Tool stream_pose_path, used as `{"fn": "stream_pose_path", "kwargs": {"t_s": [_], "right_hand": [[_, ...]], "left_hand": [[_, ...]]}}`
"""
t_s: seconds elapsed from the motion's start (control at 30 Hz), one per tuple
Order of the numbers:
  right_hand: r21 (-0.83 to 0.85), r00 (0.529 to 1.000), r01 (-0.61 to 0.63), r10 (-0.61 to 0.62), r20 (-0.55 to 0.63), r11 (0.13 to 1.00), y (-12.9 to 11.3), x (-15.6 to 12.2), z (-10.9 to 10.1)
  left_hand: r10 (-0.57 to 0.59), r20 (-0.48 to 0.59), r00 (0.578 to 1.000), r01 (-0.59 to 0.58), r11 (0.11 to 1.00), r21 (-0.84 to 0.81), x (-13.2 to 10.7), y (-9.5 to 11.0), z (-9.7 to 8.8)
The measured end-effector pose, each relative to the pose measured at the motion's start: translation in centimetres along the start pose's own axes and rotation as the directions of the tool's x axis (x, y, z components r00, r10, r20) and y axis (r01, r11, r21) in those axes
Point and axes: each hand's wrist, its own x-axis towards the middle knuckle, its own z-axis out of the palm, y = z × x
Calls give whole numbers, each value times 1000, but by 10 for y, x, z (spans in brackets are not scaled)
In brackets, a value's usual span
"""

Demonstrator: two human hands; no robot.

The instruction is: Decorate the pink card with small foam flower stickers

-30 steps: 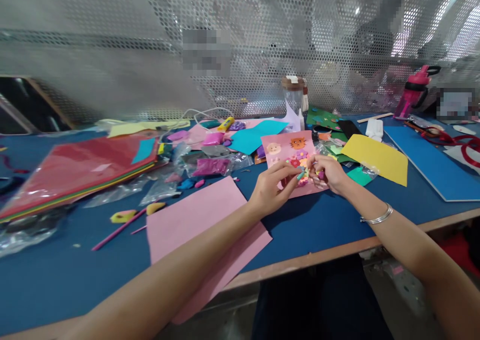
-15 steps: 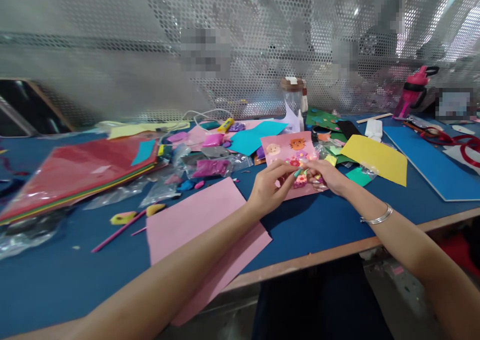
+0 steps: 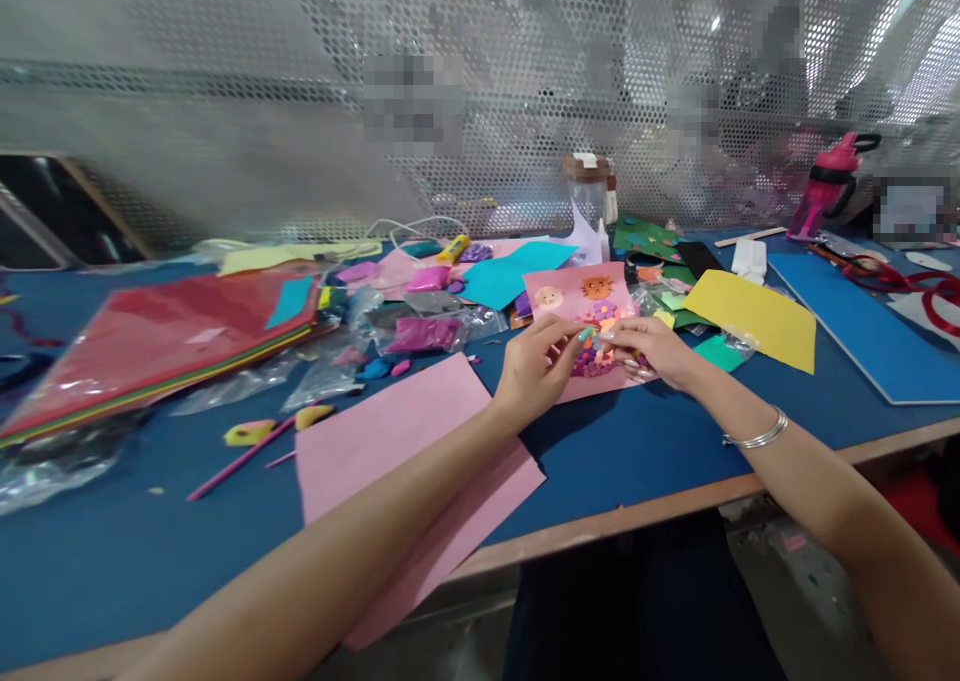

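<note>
On my feed the decorated pink sheet (image 3: 573, 298) sits on the bench (image 3: 652, 441), just beyond and partly behind both hands. The left hand (image 3: 534, 366) has thumb and forefinger drawn close together before the flower cluster (image 3: 603, 311) — whether they pinch anything, I can't tell. The right hand (image 3: 651, 351) faces it, fingers curled inward, its hold equally unclear. I'd judge the sheet light, thin and bendy, its little flowers easily knocked loose, so I'd grip the bare lower margin. I can read no brand or writing — the white patch (image 3: 584, 160) on the lidded jar (image 3: 587, 197) and the yellow tube (image 3: 453, 250) show nothing legible.
</note>
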Motion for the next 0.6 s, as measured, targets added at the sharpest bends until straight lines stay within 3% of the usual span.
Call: {"fn": "stream_pose_path", "kwargs": {"t_s": [0.2,0.6], "right_hand": [[26,996,73,-72,-44,997,4,4,-3],[-186,994,105,-108,-5,977,10,5,-6]], "left_hand": [[-10,20,1000,10,1000,-18,0,-1,0],[-51,87,995,55,998,-44,0,2,1]]}}
